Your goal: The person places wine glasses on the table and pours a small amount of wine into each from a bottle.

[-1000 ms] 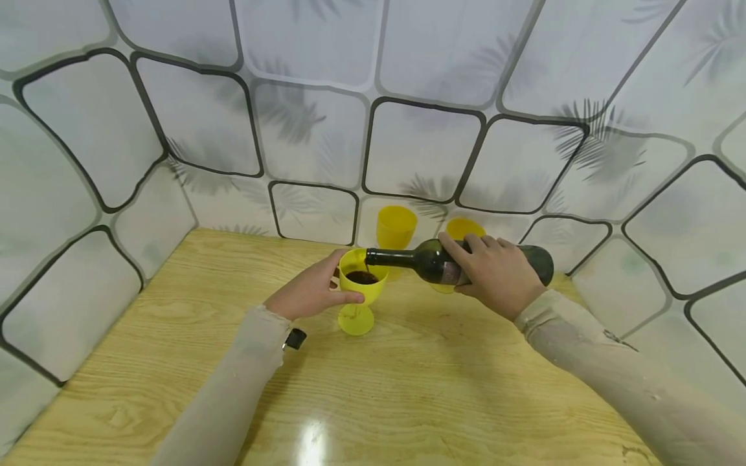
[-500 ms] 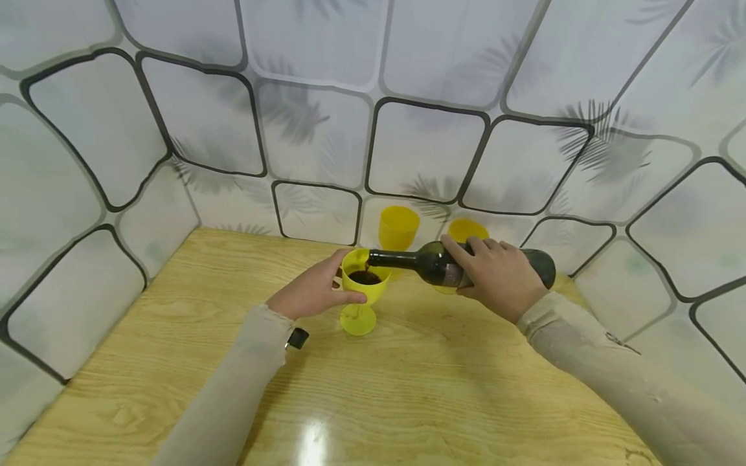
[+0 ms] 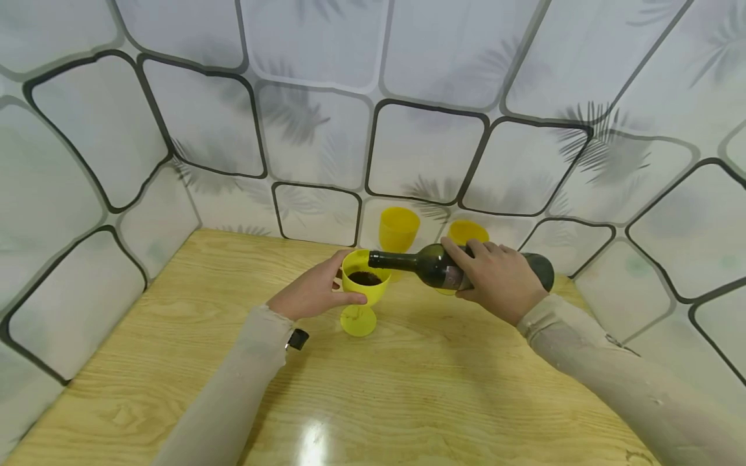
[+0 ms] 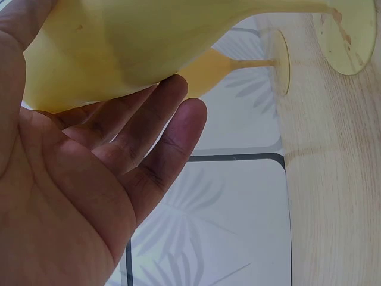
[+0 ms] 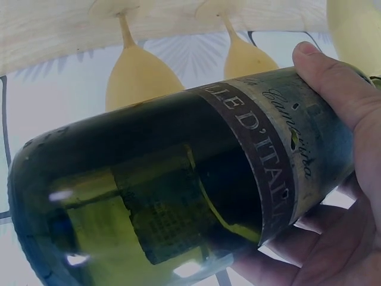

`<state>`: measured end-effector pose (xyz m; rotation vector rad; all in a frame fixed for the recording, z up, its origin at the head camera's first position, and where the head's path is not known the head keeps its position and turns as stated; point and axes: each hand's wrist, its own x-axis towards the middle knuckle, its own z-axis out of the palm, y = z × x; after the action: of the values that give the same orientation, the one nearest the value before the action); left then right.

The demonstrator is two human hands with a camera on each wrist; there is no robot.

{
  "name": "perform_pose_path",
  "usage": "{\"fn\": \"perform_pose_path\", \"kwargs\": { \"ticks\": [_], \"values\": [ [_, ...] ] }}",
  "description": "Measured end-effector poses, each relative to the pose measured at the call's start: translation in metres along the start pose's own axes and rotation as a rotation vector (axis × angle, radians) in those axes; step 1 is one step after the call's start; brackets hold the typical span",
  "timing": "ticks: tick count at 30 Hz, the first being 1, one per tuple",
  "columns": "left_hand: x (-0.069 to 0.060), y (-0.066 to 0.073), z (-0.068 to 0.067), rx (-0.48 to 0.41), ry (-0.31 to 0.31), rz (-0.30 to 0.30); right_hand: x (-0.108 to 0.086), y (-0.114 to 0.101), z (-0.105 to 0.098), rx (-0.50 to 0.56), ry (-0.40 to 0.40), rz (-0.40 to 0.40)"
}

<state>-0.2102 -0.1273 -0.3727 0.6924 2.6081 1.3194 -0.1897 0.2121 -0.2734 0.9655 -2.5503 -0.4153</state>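
My left hand point(image 3: 315, 289) grips the bowl of a yellow goblet point(image 3: 373, 292) that stands upright with dark liquid inside. In the left wrist view, the fingers of my left hand point(image 4: 89, 173) curve around the goblet's bowl point(image 4: 119, 47). My right hand point(image 3: 498, 278) holds a dark green bottle point(image 3: 432, 265) nearly level, its mouth over the goblet's rim. No stream from the mouth is visible. The right wrist view shows my right hand point(image 5: 339, 220) wrapped round the labelled bottle point(image 5: 161, 179), with some liquid inside it.
Two more yellow goblets stand behind the bottle by the wall, one point(image 3: 399, 230) near the middle and another point(image 3: 466, 230) partly hidden by the right hand. The wooden table point(image 3: 373, 401) meets patterned walls at the back and both sides.
The thin dark stream at the bottle's mouth is no longer visible. The bottle's neck has risen very slightly relative to the liquid, and both hands keep their holds.
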Motion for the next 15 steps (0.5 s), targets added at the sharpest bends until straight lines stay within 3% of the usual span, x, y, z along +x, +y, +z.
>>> {"fn": "perform_pose_path", "kwargs": {
  "ticks": [15],
  "values": [
    [-0.0009,0.0009,0.0000,-0.004,0.001,-0.001,-0.0006,-0.0012,0.0003,-0.019,-0.010,-0.009]
  ]
}}
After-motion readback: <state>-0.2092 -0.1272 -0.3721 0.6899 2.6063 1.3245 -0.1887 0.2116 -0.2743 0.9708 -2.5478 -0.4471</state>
